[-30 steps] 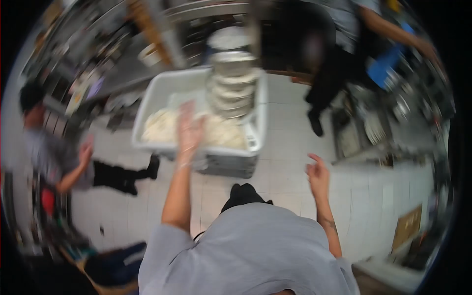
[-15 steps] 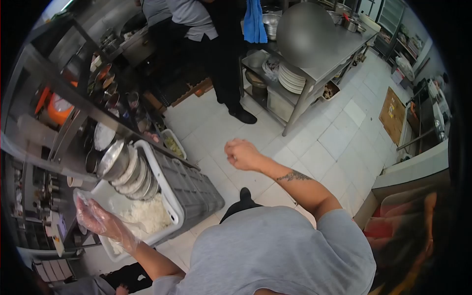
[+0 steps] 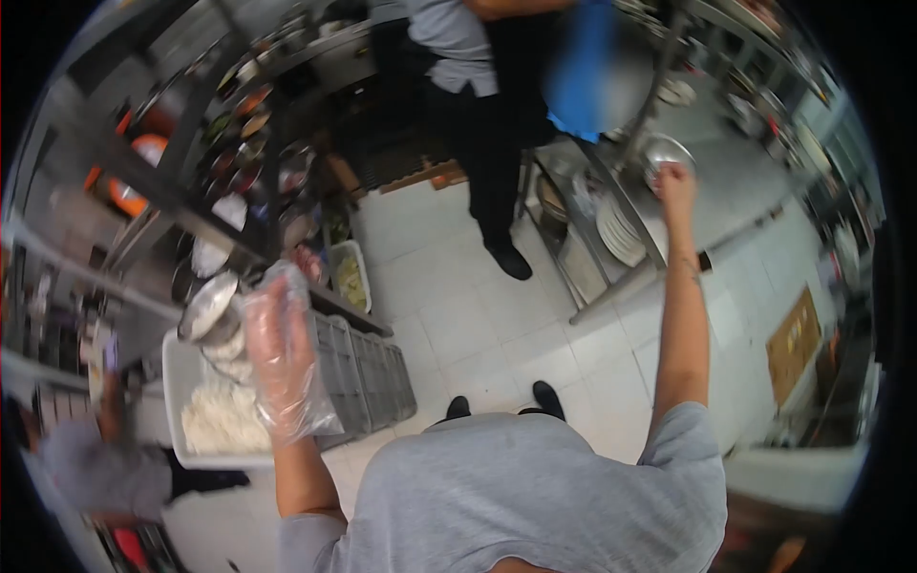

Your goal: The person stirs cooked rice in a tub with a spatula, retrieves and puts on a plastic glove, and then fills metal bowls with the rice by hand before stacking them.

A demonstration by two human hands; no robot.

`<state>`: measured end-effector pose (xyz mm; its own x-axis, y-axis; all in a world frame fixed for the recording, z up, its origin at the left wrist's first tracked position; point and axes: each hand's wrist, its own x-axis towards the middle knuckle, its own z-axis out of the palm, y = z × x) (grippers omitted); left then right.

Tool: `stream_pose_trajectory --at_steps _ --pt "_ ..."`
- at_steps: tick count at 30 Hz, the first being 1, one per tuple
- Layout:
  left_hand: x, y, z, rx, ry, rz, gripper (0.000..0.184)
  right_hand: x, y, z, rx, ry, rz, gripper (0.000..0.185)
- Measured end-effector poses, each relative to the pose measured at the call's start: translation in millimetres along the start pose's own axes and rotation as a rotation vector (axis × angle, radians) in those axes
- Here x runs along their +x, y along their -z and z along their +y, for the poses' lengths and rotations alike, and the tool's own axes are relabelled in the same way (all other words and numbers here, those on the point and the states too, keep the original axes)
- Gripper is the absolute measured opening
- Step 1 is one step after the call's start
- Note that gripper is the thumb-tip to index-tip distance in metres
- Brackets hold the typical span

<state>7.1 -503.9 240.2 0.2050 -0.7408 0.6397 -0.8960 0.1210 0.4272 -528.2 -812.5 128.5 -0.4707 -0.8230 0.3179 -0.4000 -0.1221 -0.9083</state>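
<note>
"Where is the left grip pictured?"

"My left grip (image 3: 277, 334), sheathed in a loose, clear plastic glove (image 3: 308, 411), is released, its fingers straight and close together, in front of the right edge of a white tub (image 3: 174, 387). How high it hangs above that edge, I cannot tell."

"And the tub's contents?"

"A pale, grainy heap (image 3: 220, 418) lies along the tub's near edge. A leaning stack of round metal pans (image 3: 218, 323) rises toward its far edge, partly hidden by my glove. Grey crates (image 3: 384, 368) show beyond the tub's right edge."

"The right grip?"

"My right grip (image 3: 674, 181), bare, is stretched out at the near rim of a shiny metal bowl (image 3: 667, 153), fingers curled. Whether they clasp the rim or only meet it, I cannot tell. The bowl sits by the left edge of a steel tabletop (image 3: 731, 177), well apart from the tub."

"What surrounds the scene?"

"White plates (image 3: 621, 232) are stacked on a shelf below the tabletop's left edge. A co-worker in dark trousers (image 3: 492, 162) stands on the pale tiled floor (image 3: 449, 296) between tub and tabletop, near a blue cloth (image 3: 578, 76). Another person in a grey shirt (image 3: 110, 468) is seen past the tub's left edge."
</note>
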Motion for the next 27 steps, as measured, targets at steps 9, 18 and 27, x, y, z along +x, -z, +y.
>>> stream_pose_trajectory --at_steps 9,18,27 --pt "-75.3 -59.6 84.4 0.240 0.151 -0.073 0.037 310.2 -31.7 107.5 -0.542 0.139 -0.222 0.036" --pt "-158.4 -50.9 123.0 0.441 0.440 -0.034 0.032 411.0 -83.0 177.3 -0.649 0.444 -0.453 0.053" --pt "-211.2 -35.9 149.7 0.504 0.673 0.019 0.027 304.7 -82.7 88.9 -0.643 0.065 -0.404 0.048"
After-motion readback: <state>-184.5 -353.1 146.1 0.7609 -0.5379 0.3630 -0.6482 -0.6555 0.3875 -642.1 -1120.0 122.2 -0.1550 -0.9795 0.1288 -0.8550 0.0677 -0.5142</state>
